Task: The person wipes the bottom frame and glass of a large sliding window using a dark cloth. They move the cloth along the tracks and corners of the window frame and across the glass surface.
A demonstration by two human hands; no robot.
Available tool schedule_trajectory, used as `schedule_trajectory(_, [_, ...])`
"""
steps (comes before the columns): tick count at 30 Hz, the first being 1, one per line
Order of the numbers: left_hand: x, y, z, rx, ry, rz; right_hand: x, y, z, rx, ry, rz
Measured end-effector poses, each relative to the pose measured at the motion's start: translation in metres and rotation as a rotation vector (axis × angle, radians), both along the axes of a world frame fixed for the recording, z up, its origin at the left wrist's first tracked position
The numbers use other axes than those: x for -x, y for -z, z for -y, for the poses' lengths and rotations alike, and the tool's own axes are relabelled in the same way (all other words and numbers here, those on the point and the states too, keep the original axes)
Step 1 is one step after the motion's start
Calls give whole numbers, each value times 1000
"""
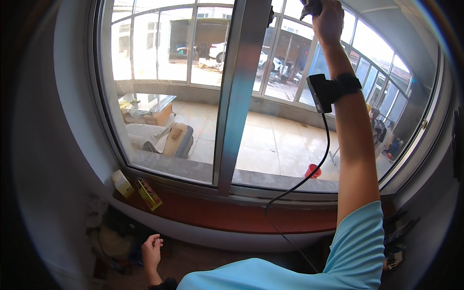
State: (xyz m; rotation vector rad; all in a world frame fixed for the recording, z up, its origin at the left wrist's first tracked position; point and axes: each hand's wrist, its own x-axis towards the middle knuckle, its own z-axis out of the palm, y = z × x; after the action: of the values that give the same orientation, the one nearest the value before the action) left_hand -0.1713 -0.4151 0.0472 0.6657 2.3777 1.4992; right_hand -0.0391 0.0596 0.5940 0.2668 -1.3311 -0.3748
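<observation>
At the top of the head view, my right hand (329, 21) is raised against the upper part of a sliding window and grips a dark, crumpled cloth (311, 8). A black device (319, 93) is strapped to my right forearm, with a cable hanging from it. My left hand (152, 250) hangs low, below the windowsill, its fingers loosely curled; whether it holds something small is unclear. The window's metal centre frame (237, 90) stands between the left glass pane (199, 145) and the right pane (272, 152).
A small yellow-and-white box (122, 184) and a yellow package (149, 194) lie at the left of the red-brown windowsill (235, 217). The black cable (290, 190) crosses the sill. Beyond the glass are a glass-topped table (148, 103) and a red bucket (313, 171).
</observation>
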Motion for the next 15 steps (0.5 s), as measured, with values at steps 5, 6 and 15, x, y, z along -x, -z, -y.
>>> schedule_trajectory(5, [-1,-7,-10,21,31,-6,-5,56,-9,38,534,88])
schedule_trajectory(6, [-2,-10,-10,17,33,-17,-4,77,-5,49,515,120])
schedule_trajectory(15, [-5,-15,-8,5,47,-34,-22,243,21,210,477,427])
